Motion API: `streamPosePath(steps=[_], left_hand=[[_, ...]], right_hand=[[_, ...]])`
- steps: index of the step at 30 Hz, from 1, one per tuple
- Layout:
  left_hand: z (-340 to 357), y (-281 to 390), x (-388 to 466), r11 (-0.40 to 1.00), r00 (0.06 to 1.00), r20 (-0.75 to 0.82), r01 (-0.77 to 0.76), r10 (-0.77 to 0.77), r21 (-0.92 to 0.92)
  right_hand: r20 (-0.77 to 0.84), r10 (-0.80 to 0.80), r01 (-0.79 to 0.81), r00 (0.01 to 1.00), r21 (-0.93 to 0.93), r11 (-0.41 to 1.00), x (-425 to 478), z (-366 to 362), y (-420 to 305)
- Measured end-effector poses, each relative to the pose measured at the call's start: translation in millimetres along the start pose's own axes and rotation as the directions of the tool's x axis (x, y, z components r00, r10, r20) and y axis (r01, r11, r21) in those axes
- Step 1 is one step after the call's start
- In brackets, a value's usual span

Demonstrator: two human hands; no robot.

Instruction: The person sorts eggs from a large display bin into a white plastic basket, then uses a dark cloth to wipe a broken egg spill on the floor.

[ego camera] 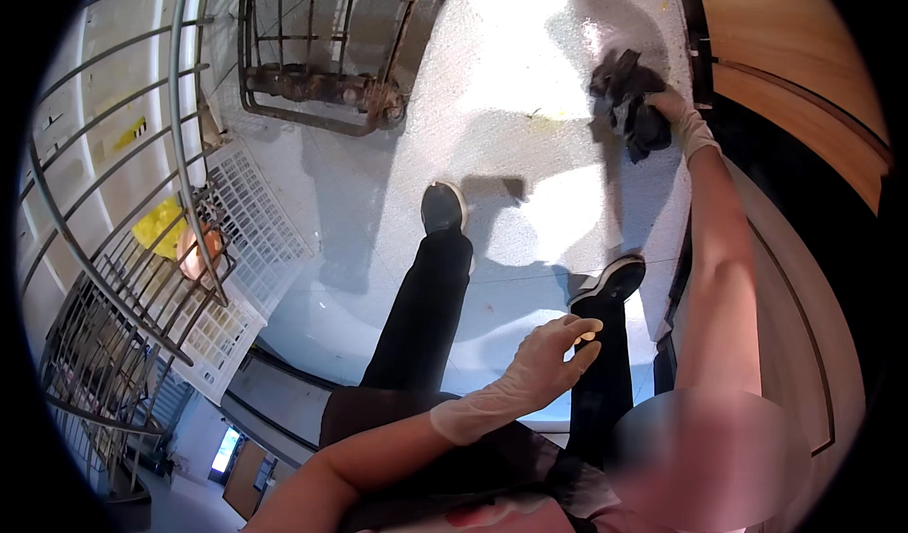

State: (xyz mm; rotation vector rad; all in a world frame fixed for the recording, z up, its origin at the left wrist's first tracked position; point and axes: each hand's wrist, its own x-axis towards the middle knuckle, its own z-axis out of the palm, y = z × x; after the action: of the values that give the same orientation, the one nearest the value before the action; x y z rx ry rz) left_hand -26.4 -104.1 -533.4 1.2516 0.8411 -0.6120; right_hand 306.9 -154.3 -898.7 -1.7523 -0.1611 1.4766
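My right hand (674, 116), in a pale thin glove, grips a crumpled dark rag (635, 89) low over the white textured floor (489, 128), by its right edge. Whether the rag touches the floor along its whole underside cannot be made out. My left hand (550, 363), gloved the same way, hovers in front of my right lower leg. Its fingers are curled but apart, with nothing between them. Both my dark shoes stand on the floor, the left one (443, 208) farther forward than the right one (624, 277).
A rusty metal frame on a base (312, 93) stands at the upper left. Grey wire racking (106, 320) curves along the left side, beside a white plastic crate (248, 199) and something yellow (159, 226). Wood-coloured panels (787, 43) with a black edge border the right.
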Motion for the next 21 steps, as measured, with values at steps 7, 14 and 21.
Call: streamPosePath(steps=[7, 14, 21], left_hand=[[10.4, 2.0, -0.3, 1.0, 1.0, 0.008, 0.004, -0.004, -0.004], [14.2, 0.1, 0.6, 0.998, 0.999, 0.011, -0.042, 0.043, -0.037], [10.4, 5.5, 2.0, 0.998, 1.0, 0.018, -0.018, 0.02, -0.061]], right_hand=[[-0.491, -0.409, -0.082, 0.769, -0.71, 0.699, -68.8, 24.3, -59.1], [-0.451, -0.563, 0.136, 0.692, -0.685, 0.716, -131.8, 50.3, -22.9], [-0.369, -0.392, -0.306, 0.843, -0.927, 0.216, -85.9, 115.4, -56.7]])
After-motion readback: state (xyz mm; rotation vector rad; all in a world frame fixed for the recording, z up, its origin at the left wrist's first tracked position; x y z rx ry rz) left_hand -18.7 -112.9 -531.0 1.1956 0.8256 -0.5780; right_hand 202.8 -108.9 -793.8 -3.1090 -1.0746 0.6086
